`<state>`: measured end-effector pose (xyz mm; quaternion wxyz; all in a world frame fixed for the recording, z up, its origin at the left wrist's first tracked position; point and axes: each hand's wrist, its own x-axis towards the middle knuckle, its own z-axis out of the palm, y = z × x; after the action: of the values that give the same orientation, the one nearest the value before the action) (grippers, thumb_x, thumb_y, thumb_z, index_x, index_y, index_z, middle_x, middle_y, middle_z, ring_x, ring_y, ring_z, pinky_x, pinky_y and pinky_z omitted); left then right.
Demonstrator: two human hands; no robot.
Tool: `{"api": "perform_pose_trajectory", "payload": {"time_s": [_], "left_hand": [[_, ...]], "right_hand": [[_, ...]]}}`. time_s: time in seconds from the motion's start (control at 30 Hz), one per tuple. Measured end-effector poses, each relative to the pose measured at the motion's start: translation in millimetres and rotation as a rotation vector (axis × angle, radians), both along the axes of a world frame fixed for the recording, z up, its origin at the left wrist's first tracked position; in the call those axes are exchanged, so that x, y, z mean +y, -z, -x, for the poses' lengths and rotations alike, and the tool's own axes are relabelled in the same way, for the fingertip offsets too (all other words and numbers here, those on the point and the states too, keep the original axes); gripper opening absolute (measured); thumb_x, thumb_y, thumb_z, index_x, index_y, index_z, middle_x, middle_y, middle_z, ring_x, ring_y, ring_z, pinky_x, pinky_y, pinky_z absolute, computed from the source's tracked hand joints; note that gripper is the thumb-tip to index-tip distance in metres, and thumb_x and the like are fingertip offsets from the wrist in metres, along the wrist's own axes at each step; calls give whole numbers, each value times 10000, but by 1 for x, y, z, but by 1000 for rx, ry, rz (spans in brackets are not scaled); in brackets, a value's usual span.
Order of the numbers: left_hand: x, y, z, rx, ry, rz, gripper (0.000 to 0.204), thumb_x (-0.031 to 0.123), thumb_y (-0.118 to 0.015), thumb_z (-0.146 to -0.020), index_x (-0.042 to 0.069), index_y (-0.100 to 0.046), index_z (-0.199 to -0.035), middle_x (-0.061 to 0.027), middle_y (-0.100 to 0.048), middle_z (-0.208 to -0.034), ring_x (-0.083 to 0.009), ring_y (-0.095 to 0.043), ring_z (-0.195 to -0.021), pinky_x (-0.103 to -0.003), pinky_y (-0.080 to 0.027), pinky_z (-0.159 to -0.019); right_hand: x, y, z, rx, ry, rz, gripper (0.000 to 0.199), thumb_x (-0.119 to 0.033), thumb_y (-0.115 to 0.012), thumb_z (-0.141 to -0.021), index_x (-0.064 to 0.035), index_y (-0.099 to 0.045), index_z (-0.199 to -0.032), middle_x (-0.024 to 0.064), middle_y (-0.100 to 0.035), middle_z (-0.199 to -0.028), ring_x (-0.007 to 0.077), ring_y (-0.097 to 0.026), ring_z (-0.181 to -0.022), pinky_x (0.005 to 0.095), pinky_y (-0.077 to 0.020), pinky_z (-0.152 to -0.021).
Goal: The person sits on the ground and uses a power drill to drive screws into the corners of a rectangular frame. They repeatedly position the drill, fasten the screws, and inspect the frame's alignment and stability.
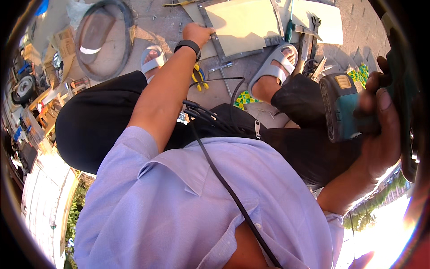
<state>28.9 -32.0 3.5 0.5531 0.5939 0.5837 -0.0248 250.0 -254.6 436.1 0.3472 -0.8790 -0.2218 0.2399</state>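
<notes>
Head view: the right hand [386, 127] is holding a teal power tool [346, 107], with its grip wrapped around it. The left hand [196, 34] is touching a dark strip [217, 43] on the edge of a pale board [242, 27]. I cannot tell if that grip is wide or narrow. The board is lying on the ground [154, 24], just past the sandals [266, 71].
</notes>
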Motion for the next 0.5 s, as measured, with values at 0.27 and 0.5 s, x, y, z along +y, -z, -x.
{"api": "perform_pose_trajectory", "payload": {"time_s": [0.27, 0.5], "left_hand": [[18, -10, -7, -37, -27, 198, 233, 109, -850, -828, -60, -696, -872, -92, -717, -807, -149, -670, -629, -272, -561, -534], [52, -28, -21, -108, -129, 196, 251, 151, -830, -864, -57, -692, -895, -108, -713, -837, -152, -668, -635, -253, -553, -521]], "right_hand": [[13, 2, -12, 72, -141, 67, 469, -161, -617, -994, 72, -546, -1395, 76, -658, -1055, 79, -581, -809, 211, -461, -750], [30, 0, -8, 86, -134, 81, 484, -175, -645, -983, 64, -552, -1392, 66, -658, -1054, 74, -579, -808, 216, -462, -764]]}}
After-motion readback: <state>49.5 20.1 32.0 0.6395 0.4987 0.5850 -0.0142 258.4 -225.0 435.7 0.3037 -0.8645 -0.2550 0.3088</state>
